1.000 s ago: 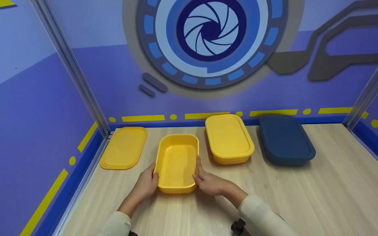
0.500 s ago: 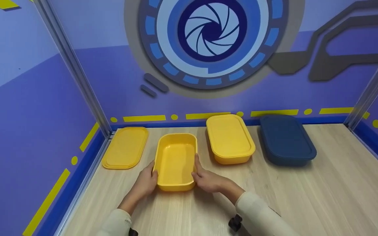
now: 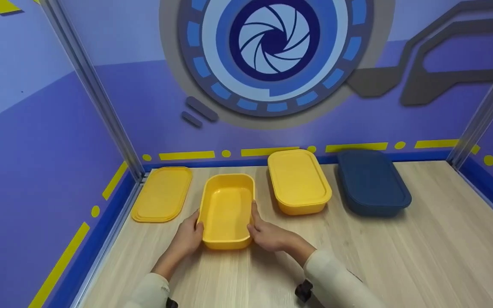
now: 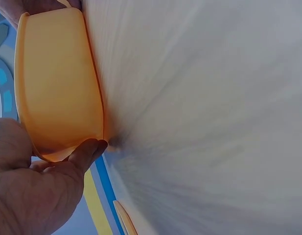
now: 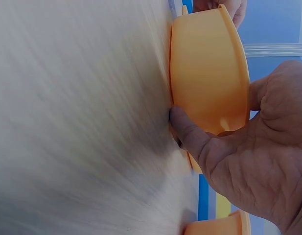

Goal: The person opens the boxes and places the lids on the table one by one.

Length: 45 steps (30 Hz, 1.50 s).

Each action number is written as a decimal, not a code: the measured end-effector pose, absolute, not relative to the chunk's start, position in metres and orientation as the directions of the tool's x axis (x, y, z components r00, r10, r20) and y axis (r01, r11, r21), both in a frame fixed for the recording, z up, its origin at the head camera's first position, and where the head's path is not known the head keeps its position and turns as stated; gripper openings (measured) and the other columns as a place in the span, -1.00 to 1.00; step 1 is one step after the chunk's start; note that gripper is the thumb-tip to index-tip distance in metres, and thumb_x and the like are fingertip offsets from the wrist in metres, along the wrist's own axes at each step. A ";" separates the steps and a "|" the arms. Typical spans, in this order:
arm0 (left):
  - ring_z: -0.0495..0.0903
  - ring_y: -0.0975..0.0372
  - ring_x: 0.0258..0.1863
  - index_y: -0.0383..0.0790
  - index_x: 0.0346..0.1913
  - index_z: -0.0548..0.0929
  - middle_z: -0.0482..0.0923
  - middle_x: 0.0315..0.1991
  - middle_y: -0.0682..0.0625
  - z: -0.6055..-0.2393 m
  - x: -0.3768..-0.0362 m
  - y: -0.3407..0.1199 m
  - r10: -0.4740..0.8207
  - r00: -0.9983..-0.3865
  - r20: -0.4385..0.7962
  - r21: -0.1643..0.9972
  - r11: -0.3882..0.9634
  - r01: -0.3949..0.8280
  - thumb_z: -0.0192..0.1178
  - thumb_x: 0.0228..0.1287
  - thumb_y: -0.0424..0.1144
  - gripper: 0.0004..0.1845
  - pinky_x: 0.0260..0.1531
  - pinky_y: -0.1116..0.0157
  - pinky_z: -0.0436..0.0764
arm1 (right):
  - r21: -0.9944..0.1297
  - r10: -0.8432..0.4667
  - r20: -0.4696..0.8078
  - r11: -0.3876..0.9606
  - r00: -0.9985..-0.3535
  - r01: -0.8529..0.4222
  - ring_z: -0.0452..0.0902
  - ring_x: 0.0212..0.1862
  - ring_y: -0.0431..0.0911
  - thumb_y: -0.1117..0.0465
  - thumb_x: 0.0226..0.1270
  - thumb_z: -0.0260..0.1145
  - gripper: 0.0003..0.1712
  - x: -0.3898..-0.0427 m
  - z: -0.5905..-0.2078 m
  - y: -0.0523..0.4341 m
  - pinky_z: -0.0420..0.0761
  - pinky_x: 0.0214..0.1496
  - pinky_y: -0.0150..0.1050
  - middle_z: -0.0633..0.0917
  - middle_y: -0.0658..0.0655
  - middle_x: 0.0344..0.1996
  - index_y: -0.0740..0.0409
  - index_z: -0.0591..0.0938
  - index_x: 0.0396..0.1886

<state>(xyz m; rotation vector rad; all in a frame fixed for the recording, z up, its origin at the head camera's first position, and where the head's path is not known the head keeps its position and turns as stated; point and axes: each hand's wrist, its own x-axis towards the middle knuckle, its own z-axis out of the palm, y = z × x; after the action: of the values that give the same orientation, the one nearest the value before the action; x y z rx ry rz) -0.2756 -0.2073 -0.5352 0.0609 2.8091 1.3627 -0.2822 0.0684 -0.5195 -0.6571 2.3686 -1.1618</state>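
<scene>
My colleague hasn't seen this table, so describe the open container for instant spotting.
Find the wooden table below the big round emblem. Look between the flat yellow lid and the lidded yellow container. There the left hand and right hand hold the open yellow container by its sides, the only one showing its inside.

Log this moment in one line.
left hand, right hand: grip open yellow box by opposite sides | yellow lid: left of it | lidded yellow box, blue box: right of it
</scene>
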 end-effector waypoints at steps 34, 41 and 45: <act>0.39 -0.17 0.58 -0.44 0.64 0.22 0.35 0.58 -0.37 -0.536 -0.283 -0.212 -0.004 -1.000 -0.003 0.755 0.656 -0.005 -0.09 0.65 -0.41 -0.41 0.58 -0.19 0.34 | -0.798 -0.539 -0.176 0.568 -0.824 -0.201 0.00 0.76 0.18 0.03 0.81 -0.17 -0.09 -0.283 -0.524 0.055 0.01 0.79 0.18 -0.08 0.38 0.75 0.21 -0.51 0.72; 0.41 -0.16 0.57 -0.40 0.65 0.23 0.39 0.57 -0.35 -0.536 -0.284 -0.211 0.000 -1.000 -0.003 0.764 0.645 -0.003 -0.10 0.66 -0.39 -0.42 0.58 -0.19 0.34 | -0.801 -0.540 -0.176 0.564 -0.823 -0.199 -0.04 0.77 0.17 0.04 0.81 -0.18 -0.10 -0.284 -0.524 0.057 -0.01 0.80 0.17 -0.14 0.36 0.75 0.22 -0.51 0.72; 0.44 -0.15 0.56 -0.37 0.65 0.23 0.40 0.56 -0.34 -0.535 -0.283 -0.210 0.001 -1.000 -0.004 0.768 0.640 -0.002 -0.11 0.66 -0.39 -0.41 0.58 -0.20 0.35 | -0.805 -0.540 -0.173 0.559 -0.824 -0.198 -0.05 0.77 0.17 0.04 0.81 -0.18 -0.10 -0.285 -0.524 0.057 -0.02 0.80 0.17 -0.16 0.36 0.76 0.23 -0.50 0.72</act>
<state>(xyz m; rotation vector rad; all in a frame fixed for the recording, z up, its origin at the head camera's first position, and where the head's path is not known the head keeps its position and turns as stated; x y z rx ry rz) -0.2834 -0.2102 -0.5347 -0.0013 2.8417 1.3314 -0.2848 0.0570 -0.5236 -0.5990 2.3942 -1.1636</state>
